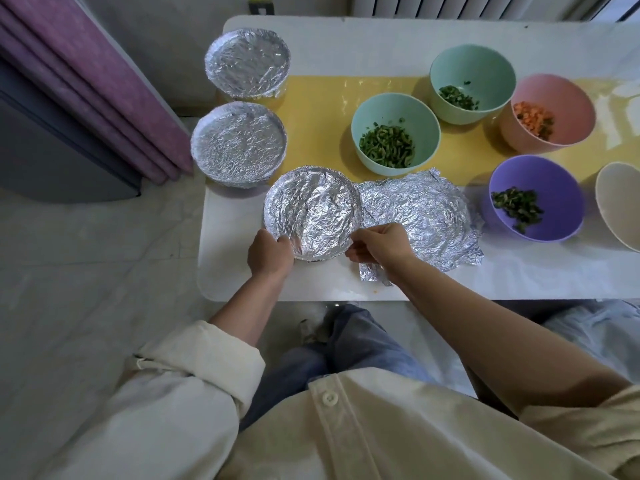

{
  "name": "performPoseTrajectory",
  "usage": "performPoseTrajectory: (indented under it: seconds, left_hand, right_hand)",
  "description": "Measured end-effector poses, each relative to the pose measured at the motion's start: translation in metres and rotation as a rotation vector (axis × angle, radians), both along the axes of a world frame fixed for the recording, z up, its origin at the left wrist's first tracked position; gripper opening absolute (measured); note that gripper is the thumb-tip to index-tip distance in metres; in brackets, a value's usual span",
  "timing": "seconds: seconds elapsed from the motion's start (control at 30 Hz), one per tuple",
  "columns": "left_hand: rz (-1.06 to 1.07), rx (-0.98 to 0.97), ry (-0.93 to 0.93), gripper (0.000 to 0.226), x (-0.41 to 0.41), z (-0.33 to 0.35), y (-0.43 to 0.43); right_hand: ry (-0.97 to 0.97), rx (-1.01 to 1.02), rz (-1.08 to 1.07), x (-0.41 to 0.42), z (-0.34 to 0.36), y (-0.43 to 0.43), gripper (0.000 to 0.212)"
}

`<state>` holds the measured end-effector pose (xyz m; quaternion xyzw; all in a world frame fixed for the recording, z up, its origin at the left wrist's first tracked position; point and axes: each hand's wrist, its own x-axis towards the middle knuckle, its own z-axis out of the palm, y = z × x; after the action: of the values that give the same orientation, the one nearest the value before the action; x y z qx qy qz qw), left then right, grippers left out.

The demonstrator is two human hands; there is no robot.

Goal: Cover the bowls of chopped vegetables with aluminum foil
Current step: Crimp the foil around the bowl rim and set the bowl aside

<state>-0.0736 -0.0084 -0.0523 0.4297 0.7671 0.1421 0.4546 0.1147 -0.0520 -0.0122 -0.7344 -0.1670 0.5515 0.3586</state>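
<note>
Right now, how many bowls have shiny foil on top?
3. The far bowl and middle bowl sit along the left edge; the near bowl is between the left hand and right hand.

white glossy counter point(242, 282) under fingers point(356, 252), rounded corners, yellow strip point(318, 109) running across it beyond fingers. pale marbled floor point(86, 237) left of fingers. purple padded panels point(86, 81) far left, dark grey block point(52, 150) beside them. grey wall point(166, 36), socket point(261, 5), white radiator point(450, 5) far beyond fingers. soft even light.
</note>
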Motion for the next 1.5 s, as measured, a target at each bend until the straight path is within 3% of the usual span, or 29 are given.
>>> performPoseTrajectory:
  seconds: [0.1, 0.2, 0.33, 0.43, 0.53, 0.67, 0.83, 0.93, 1.03, 1.13, 1.23, 1.5]
  left_hand:
    - [-0.025, -0.014, 0.002, 0.062, -0.001, 0.009, 0.004]
    - [-0.053, -0.029, 0.012, 0.059, 0.003, 0.032, 0.006]
    - [-0.02, -0.015, -0.003, 0.038, 0.008, 0.042, 0.009]
    - [0.019, 0.08, -0.014, 0.028, 0.014, 0.043, 0.01]
    - [0.052, 0.153, 0.028, 0.037, 0.016, 0.039, 0.012]
    - [0.086, 0.149, 0.046, 0.04, 0.019, 0.037, 0.013]
    - [0.036, 0.098, 0.026, 0.031, 0.015, 0.038, 0.019]
    - [0.05, 0.123, 0.002, 0.035, 0.014, 0.034, 0.022]
    - [0.015, 0.164, 0.008, 0.036, 0.017, 0.032, 0.021]
    - [0.035, 0.211, 0.049, 0.033, 0.02, 0.031, 0.02]
    - [0.067, 0.206, 0.077, 0.033, 0.023, 0.031, 0.021]
    - [0.055, 0.179, -0.014, 0.04, 0.02, 0.03, 0.03]
  right_hand:
    - [0.078, -0.115, 0.114, 0.01, 0.01, 0.006, 0.016]
    - [-0.006, -0.182, 0.258, 0.031, 0.011, 0.015, 0.036]
    - [-0.214, 0.103, 0.102, 0.033, 0.005, 0.025, 0.015]
    - [-0.334, 0.176, 0.094, 0.026, -0.004, 0.031, 0.023]
    - [-0.405, 0.205, 0.117, 0.023, -0.008, 0.034, 0.027]
    - [-0.41, 0.211, 0.13, 0.025, -0.013, 0.033, 0.023]
    - [-0.203, 0.165, 0.239, 0.044, -0.004, 0.045, 0.014]
    - [-0.206, 0.214, 0.268, 0.045, -0.004, 0.056, 0.006]
    - [-0.267, 0.274, 0.225, 0.035, -0.01, 0.061, 0.02]
    - [-0.424, 0.325, 0.233, 0.027, -0.013, 0.06, 0.015]
    - [-0.532, 0.355, 0.31, 0.027, -0.016, 0.056, 0.026]
    - [-0.408, 0.31, 0.468, 0.04, -0.006, 0.08, 0.036]
